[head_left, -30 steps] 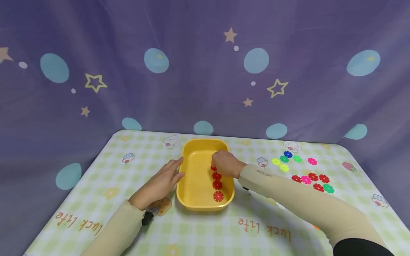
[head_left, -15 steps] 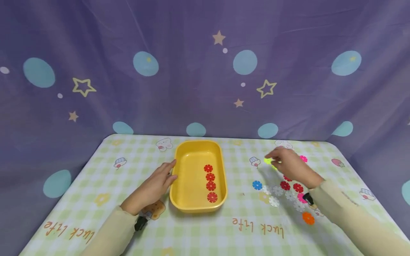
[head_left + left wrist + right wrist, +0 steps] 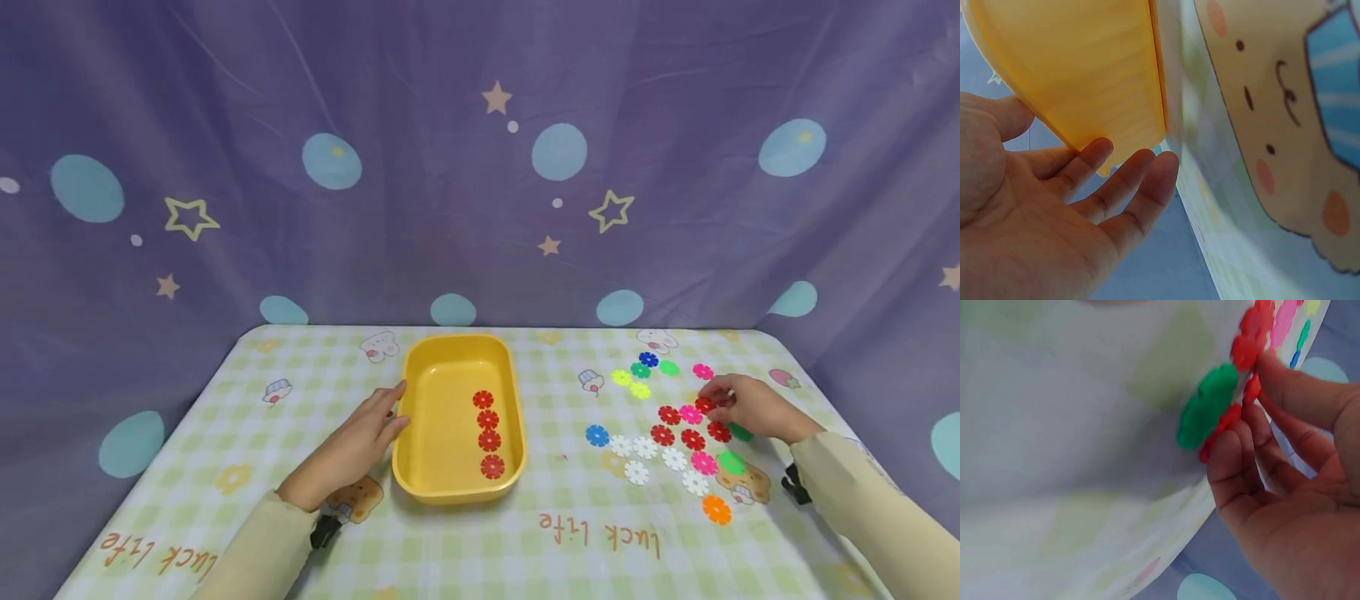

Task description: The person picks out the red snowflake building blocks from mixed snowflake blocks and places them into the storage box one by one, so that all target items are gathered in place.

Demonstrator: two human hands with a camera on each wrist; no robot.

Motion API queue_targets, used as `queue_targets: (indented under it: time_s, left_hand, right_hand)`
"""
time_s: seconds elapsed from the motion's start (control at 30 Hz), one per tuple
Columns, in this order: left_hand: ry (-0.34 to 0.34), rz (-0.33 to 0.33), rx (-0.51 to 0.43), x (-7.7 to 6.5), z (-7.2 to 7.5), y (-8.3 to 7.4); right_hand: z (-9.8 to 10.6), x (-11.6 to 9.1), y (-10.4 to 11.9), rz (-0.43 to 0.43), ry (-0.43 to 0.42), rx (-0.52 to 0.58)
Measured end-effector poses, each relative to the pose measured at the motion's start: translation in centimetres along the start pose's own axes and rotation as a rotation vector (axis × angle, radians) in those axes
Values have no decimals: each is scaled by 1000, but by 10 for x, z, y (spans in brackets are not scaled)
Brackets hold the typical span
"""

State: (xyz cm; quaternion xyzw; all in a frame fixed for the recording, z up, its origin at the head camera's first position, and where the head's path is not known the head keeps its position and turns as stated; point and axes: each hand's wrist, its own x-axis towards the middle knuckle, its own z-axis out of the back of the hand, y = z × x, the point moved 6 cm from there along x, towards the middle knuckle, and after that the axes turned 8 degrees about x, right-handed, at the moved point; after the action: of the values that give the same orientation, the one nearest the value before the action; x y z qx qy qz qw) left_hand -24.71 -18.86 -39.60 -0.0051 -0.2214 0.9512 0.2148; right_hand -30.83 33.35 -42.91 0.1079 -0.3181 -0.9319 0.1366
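Along the right side of a yellow plastic tray (image 3: pixel 438 421), several red snowflake discs (image 3: pixel 489 440) lie in a row. My left hand (image 3: pixel 348 446) rests at the tray's left rim, fingers loosely extended; in the left wrist view the thumb (image 3: pixel 1015 117) touches the rim. At the right, my right hand (image 3: pixel 761 410) reaches down among loose discs. Its thumb and fingertips surround a red snowflake disc (image 3: pixel 704 405) without a plain pinch. A green disc (image 3: pixel 1208 406) and more red ones lie beside the fingers in the right wrist view.
Loose discs lie right of the tray: white (image 3: pixel 644 447), blue (image 3: pixel 597 435), orange (image 3: pixel 716 510), pink (image 3: pixel 703 463), yellow (image 3: pixel 640 390) and green (image 3: pixel 669 368). A checked cloth (image 3: pixel 480 550) covers the table. A purple curtain (image 3: pixel 420 242) hangs behind it.
My right hand has left the tray's row of red discs and moved right to the loose discs. The left hand stays at the tray's rim. The camera view has shifted slightly.
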Motion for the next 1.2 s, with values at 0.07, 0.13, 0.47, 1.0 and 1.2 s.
queue_targets:
  time_s: [0.07, 0.13, 0.47, 1.0, 1.2]
  left_hand:
    - [5, 2, -7, 0, -1, 0]
    - [4, 8, -11, 0, -1, 0]
    - [-10, 11, -14, -3, -3, 3]
    - [-13, 8, -7, -2, -4, 3]
    - [-13, -3, -2, -1, -1, 0]
  right_hand:
    - [1, 4, -4, -32, 42, 32]
    - [2, 9, -8, -81, 84, 52]
    - [3, 19, -8, -163, 146, 102]
    - [6, 9, 32, -49, -173, -2]
    - [-10, 22, 125, 392, -260, -61]
